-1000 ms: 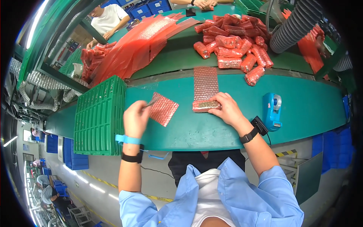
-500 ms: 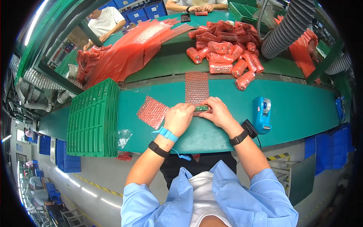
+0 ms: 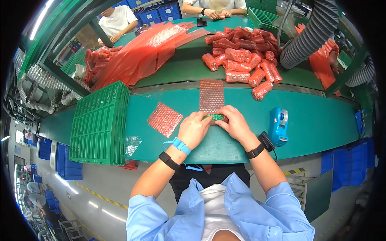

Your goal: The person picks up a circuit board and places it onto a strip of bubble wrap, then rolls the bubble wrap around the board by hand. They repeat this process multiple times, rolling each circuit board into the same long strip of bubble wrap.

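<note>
A small green circuit board [image 3: 216,117] lies at the near end of a strip of red bubble wrap [image 3: 211,95], which stretches away from me over the green bench. My left hand [image 3: 194,127] grips the board's left end, wearing a blue wrist strap and a black band. Closed on the right end is my right hand [image 3: 235,123], with a black band at its wrist. Fingers cover both ends of the board. Left of my left hand a separate square of red bubble wrap [image 3: 165,119] rests flat on the bench.
Green plastic trays [image 3: 100,124] stand stacked at left, near a clear plastic scrap [image 3: 132,145]. A blue tape dispenser [image 3: 278,127] is at right. Beyond are piled red-wrapped bundles [image 3: 241,54], red bubble-wrap sheets [image 3: 148,54], a grey hose [image 3: 309,32] and two people.
The board's green face shows more now, and my left fingers have shifted over its left end. The whole view has moved slightly. Across the bench, a person's hands have moved.
</note>
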A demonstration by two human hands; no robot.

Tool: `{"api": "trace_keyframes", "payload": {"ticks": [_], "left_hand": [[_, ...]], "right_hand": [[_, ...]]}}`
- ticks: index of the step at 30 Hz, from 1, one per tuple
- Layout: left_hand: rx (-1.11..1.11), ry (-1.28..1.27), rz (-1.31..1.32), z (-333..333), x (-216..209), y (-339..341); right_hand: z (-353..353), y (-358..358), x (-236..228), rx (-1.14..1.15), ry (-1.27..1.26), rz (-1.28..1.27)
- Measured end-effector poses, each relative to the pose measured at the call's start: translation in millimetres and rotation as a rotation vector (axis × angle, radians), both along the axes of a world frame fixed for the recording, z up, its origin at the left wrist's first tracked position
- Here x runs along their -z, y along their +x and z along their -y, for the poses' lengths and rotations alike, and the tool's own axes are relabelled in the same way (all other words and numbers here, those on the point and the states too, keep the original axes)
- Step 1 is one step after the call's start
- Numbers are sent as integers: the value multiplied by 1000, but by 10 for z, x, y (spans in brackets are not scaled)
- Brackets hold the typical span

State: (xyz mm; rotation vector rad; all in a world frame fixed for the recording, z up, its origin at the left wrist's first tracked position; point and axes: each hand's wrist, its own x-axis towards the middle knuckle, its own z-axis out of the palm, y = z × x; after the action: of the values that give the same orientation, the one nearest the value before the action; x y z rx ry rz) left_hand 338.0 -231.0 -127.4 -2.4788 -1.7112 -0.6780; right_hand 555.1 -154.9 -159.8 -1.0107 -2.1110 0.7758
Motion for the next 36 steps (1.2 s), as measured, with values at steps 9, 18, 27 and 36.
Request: {"api": "trace_keyframes", "payload": {"ticks": [9, 18, 27, 36], "left_hand": [[85, -23, 0, 84, -84, -253], [176, -558, 149, -259, -292, -544], [121, -580, 314, -523, -13, -645], [58, -255, 128, -281, -49, -348]], "right_hand": [[118, -167, -208, 19, -247, 44], [407, -325, -389, 24, 153, 94], [-102, -346, -203, -83, -29, 102], [-337, -365, -60, -70, -182, 169]]}}
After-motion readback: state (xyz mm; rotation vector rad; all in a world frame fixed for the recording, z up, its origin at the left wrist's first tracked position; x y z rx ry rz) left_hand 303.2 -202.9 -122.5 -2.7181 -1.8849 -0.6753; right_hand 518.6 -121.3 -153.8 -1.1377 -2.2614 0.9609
